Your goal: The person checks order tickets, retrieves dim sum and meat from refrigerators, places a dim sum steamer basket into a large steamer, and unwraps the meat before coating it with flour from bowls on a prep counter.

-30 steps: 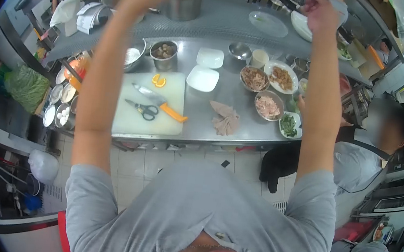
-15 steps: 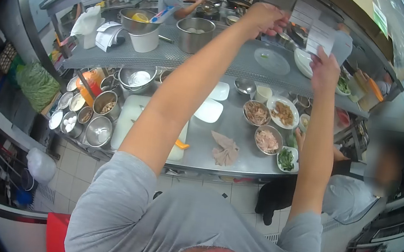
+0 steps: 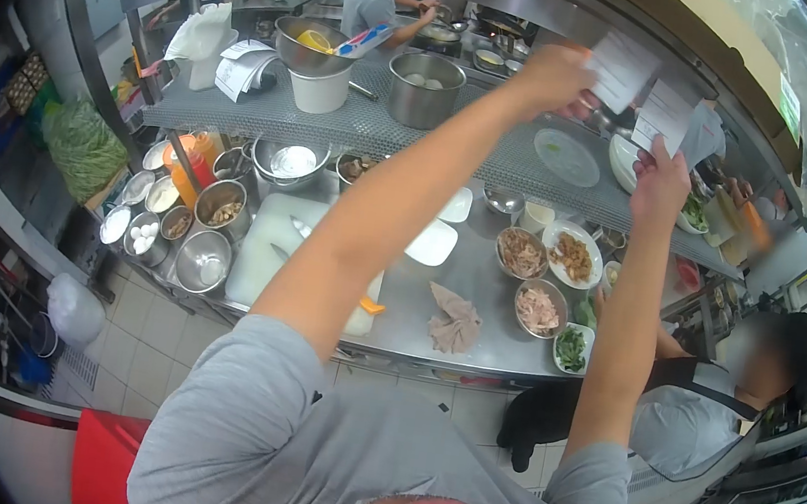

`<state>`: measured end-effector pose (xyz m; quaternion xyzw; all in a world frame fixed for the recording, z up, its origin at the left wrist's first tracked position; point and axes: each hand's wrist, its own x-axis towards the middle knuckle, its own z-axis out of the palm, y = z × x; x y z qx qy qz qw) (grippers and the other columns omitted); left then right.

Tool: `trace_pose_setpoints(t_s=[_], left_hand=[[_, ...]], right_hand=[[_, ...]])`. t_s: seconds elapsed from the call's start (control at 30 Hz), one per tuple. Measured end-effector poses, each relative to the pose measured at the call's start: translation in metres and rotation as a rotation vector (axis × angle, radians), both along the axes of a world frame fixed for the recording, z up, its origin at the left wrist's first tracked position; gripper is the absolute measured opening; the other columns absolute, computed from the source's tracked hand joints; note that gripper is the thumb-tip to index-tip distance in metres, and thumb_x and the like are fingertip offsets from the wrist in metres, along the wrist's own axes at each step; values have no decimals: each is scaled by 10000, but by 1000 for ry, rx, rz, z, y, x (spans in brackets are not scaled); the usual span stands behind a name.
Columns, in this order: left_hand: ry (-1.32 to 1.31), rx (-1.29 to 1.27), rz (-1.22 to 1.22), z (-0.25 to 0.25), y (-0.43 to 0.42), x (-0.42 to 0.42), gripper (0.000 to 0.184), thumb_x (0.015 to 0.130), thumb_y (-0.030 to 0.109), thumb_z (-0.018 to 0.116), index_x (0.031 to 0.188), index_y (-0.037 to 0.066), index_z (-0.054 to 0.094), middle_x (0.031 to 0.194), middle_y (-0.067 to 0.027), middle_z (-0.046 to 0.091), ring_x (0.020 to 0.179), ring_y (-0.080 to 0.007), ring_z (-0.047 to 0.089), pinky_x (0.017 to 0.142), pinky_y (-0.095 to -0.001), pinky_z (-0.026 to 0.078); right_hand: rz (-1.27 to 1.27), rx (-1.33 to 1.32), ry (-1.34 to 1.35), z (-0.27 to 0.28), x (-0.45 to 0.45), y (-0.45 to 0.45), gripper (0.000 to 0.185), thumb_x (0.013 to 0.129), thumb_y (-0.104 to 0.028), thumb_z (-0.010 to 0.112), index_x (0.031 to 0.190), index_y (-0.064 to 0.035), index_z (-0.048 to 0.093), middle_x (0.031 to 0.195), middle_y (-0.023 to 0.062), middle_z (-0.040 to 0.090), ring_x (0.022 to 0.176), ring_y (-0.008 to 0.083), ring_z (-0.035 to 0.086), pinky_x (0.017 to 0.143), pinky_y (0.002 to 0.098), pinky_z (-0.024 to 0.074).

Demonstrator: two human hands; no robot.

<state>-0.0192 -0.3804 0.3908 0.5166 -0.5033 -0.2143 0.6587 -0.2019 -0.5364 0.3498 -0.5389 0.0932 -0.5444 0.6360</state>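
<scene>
My left hand is raised to the rail above the shelf, its fingers curled against the left edge of a white printed order slip. The pinch itself is partly hidden. My right hand, a little lower and to the right, grips the bottom of a second order slip between thumb and fingers. Both slips are by the metal rail. Beneath my hands, a clear round lid lies on the perforated shelf.
The counter holds a cutting board with a knife, a crumpled cloth, bowls of sliced meat and a dish of greens. A steel pot stands on the shelf. A co-worker is close on my right; another works beyond the shelf.
The view has shifted, so the counter and shelf sit lower and further right. My left hand's fingers have come closer to the left slip's edge. My right hand keeps its slip.
</scene>
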Motion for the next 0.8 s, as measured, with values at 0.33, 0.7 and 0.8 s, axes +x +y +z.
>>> trace_pose_setpoints(t_s=[0.33, 0.7, 0.8], left_hand=[[150, -200, 377, -24, 206, 105, 242, 944, 187, 586, 1040, -27, 645, 891, -146, 727, 693, -175, 700, 562, -255, 524], [107, -79, 384, -1, 220, 121, 243, 972, 227, 562, 998, -6, 626, 852, -117, 706, 677, -164, 683, 569, -250, 511], [173, -90, 350, -10, 225, 117, 235, 970, 217, 556, 977, -8, 623, 829, -116, 698, 677, -183, 687, 569, -266, 513]], right_hand=[[315, -94, -53, -2, 82, 103, 233, 909, -152, 715, 1090, -20, 650, 933, 35, 700, 691, 82, 596, 599, 216, 440], [450, -44, -8, 38, 175, 211, 252, 850, -105, 724, 1066, 0, 649, 894, 54, 681, 665, 133, 611, 572, 256, 454], [406, -23, -47, 38, 177, 218, 194, 835, -100, 724, 977, 15, 661, 842, 70, 703, 608, 123, 629, 519, 238, 443]])
